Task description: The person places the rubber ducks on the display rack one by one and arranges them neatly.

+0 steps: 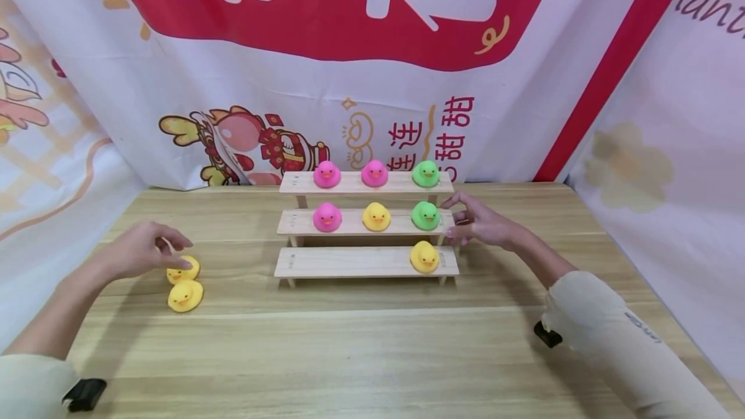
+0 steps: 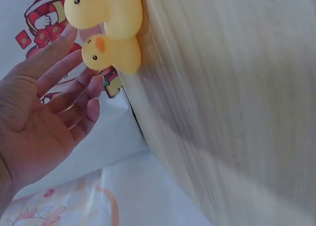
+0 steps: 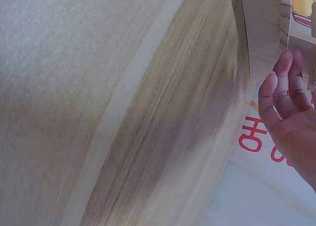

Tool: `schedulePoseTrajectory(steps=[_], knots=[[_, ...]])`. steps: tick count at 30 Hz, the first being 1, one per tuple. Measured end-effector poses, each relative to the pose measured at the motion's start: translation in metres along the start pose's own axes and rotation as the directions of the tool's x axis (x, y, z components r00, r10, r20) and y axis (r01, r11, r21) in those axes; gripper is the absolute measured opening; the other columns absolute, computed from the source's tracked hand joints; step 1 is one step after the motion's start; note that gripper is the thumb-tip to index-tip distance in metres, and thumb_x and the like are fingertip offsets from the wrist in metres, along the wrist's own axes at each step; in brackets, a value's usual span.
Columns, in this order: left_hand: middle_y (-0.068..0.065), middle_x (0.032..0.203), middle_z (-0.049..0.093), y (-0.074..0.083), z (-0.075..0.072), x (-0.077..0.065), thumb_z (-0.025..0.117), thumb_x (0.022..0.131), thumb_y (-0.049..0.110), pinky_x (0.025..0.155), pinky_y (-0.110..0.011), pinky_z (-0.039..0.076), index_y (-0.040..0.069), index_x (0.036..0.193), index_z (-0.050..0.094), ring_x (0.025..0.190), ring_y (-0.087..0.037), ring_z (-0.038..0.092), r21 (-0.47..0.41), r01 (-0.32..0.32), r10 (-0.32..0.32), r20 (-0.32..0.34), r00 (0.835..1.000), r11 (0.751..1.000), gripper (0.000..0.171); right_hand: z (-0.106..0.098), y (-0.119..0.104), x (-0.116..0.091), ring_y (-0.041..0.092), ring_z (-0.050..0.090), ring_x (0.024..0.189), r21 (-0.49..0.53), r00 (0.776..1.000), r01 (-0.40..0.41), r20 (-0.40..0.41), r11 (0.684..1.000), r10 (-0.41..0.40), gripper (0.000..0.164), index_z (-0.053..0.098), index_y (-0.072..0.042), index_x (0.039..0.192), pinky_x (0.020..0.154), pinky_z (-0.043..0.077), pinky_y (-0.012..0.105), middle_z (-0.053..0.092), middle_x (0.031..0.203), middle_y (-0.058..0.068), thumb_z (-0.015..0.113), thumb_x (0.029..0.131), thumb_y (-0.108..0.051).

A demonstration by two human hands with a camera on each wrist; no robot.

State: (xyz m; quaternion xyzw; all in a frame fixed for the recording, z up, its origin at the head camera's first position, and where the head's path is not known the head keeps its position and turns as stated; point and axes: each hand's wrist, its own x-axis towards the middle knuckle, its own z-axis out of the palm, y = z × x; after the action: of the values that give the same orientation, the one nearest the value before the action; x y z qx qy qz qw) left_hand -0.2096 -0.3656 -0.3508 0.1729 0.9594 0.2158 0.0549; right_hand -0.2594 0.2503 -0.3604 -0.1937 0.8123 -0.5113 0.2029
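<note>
Beside two yellow rubber ducks on the table, my left hand (image 1: 142, 252) hovers with loosely bent fingers. Its thumb overlaps the rear duck (image 1: 183, 268) in the head view; the front duck (image 1: 185, 295) sits just nearer to me. From the left wrist, its fingertips appear right at the smaller-looking duck (image 2: 116, 54), palm empty. My right hand (image 1: 480, 222) is at the right end of a three-step wooden stand (image 1: 343, 262), thumb and fingers spread around the middle step's end. The right wrist view shows its relaxed fingers (image 3: 282, 95) at the wood's edge; the thumb is hidden.
On the top step stand two pink ducks (image 1: 327, 174) and a green duck (image 1: 425, 174). The middle step bears a pink, a yellow (image 1: 376, 217) and a green duck; a yellow duck (image 1: 424, 257) is at the bottom right. Printed cloth (image 1: 326, 76) hangs behind.
</note>
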Motion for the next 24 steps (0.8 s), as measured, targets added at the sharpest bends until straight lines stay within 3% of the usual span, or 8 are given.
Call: schedulePoseTrajectory(steps=[8,16,24], knots=[[-0.003,0.092,0.072,-0.0106,0.001,-0.0084,0.092,0.077,0.015,0.063,-0.024,0.051,-0.005,0.101,0.076,0.072,-0.002,0.057,-0.027,-0.002,0.004,0.055,0.998,1.0,0.035,0.0001,-0.0005,-0.0002,0.023,0.068,0.087,-0.005,1.0,-0.013,0.0,1.0,0.013,0.047,0.035,0.004,0.134,0.074,0.061,0.041,0.068,0.111,0.026,0.063,0.096,0.001],[-0.001,0.091,0.073,-0.0098,0.0029,-0.0074,0.092,0.076,0.012,0.064,-0.024,0.052,-0.002,0.097,0.077,0.073,-0.001,0.057,-0.036,-0.039,0.04,0.052,0.998,0.999,0.029,-0.0009,0.0022,0.0004,0.026,0.069,0.091,-0.014,1.0,-0.02,-0.008,1.0,0.019,0.048,0.035,0.004,0.135,0.075,0.061,0.043,0.069,0.111,0.024,0.063,0.096,0.001],[0.001,0.089,0.071,-0.0085,0.0058,-0.0061,0.094,0.074,0.013,0.064,-0.024,0.051,0.0,0.096,0.075,0.073,-0.003,0.056,-0.046,-0.017,0.02,0.064,0.998,0.999,0.032,-0.0008,0.0009,0.0006,0.027,0.069,0.093,-0.014,1.0,-0.017,-0.01,1.0,0.017,0.05,0.035,0.004,0.136,0.075,0.061,0.043,0.068,0.113,0.024,0.064,0.095,0.001]])
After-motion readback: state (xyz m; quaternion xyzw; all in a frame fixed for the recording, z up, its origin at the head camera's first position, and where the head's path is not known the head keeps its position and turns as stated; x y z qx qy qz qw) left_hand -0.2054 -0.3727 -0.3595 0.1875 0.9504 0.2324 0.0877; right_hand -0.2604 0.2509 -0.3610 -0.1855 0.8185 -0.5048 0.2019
